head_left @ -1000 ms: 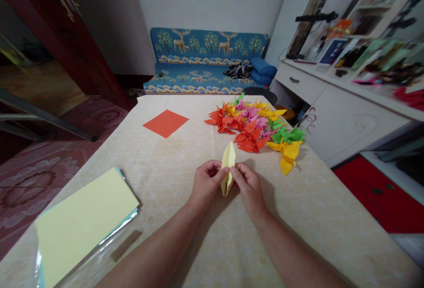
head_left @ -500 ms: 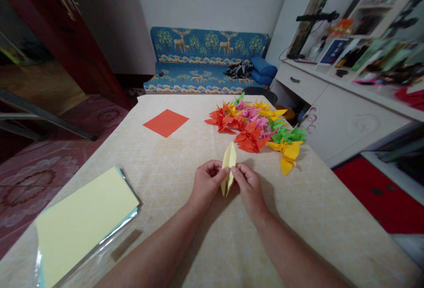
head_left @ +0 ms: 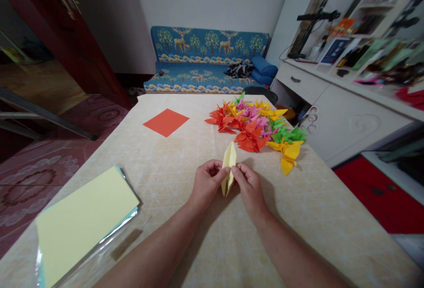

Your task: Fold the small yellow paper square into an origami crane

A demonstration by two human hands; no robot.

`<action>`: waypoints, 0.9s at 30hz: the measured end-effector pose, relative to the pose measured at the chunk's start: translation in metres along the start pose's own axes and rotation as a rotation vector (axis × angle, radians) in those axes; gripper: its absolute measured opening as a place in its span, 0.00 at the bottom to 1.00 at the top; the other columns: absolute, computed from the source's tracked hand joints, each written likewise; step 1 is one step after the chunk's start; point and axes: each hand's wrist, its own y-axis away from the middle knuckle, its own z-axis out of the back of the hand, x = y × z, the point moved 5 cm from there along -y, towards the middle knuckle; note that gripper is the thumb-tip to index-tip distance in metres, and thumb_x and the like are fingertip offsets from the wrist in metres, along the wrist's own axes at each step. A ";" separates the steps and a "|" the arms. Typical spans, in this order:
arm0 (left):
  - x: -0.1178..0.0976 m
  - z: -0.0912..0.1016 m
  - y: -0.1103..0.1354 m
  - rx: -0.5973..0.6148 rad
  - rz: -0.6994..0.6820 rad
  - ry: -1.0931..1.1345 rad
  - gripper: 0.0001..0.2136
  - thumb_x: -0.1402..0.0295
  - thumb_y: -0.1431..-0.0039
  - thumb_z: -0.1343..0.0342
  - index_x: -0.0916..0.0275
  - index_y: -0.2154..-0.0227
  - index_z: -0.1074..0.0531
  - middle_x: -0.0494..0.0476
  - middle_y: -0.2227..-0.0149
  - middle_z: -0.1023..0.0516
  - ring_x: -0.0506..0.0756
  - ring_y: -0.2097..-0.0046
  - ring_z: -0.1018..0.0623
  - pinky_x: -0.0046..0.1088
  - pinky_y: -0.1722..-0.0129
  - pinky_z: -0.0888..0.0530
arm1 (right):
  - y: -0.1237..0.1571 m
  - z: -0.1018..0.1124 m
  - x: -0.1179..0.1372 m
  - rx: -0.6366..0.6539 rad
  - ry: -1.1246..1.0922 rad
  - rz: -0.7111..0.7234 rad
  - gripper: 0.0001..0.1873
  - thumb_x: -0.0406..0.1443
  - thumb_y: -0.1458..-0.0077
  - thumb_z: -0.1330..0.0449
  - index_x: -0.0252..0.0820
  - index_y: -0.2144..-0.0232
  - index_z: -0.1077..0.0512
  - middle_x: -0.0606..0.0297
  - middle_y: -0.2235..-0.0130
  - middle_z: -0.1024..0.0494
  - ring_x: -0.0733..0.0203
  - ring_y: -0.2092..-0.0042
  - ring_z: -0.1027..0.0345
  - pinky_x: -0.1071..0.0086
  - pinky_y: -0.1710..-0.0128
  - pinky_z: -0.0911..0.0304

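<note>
A folded pale yellow paper (head_left: pixel 229 157), long and narrow with a pointed top and a split lower end, is held upright over the middle of the table. My left hand (head_left: pixel 208 180) pinches its left side, thumb on the near face. On the other side, my right hand (head_left: pixel 249 184) grips it the same way, with the thumb close to the left one. The fingers behind the paper are partly hidden. Just beyond the hands lies a pile of folded paper cranes (head_left: pixel 250 137) in red, pink, orange, yellow and green.
A flat red paper square (head_left: pixel 166 123) lies at the far left of the cloth-covered table (head_left: pixel 159 164). Nearer, a stack of pale yellow sheets (head_left: pixel 88 217) rests on clear plastic wrapping. Behind the table stands a blue patterned sofa (head_left: pixel 198 72); a white cabinet (head_left: pixel 354 115) is at right.
</note>
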 end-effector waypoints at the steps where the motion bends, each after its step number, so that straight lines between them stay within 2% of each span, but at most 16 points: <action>1: 0.000 0.000 0.000 -0.001 0.002 -0.001 0.09 0.66 0.52 0.38 0.67 0.74 0.28 0.51 0.76 0.27 0.46 0.75 0.30 0.20 0.75 0.33 | 0.000 0.000 0.000 -0.001 -0.001 0.002 0.12 0.41 0.45 0.45 0.41 0.75 0.37 0.72 0.77 0.40 0.67 0.74 0.47 0.74 0.76 0.48; 27: 0.001 0.000 0.000 0.009 0.002 0.000 0.09 0.66 0.52 0.38 0.66 0.74 0.29 0.51 0.76 0.27 0.47 0.75 0.30 0.21 0.74 0.33 | -0.001 0.000 -0.001 -0.007 0.009 -0.027 0.13 0.43 0.46 0.45 0.42 0.76 0.38 0.72 0.77 0.41 0.67 0.75 0.47 0.74 0.76 0.49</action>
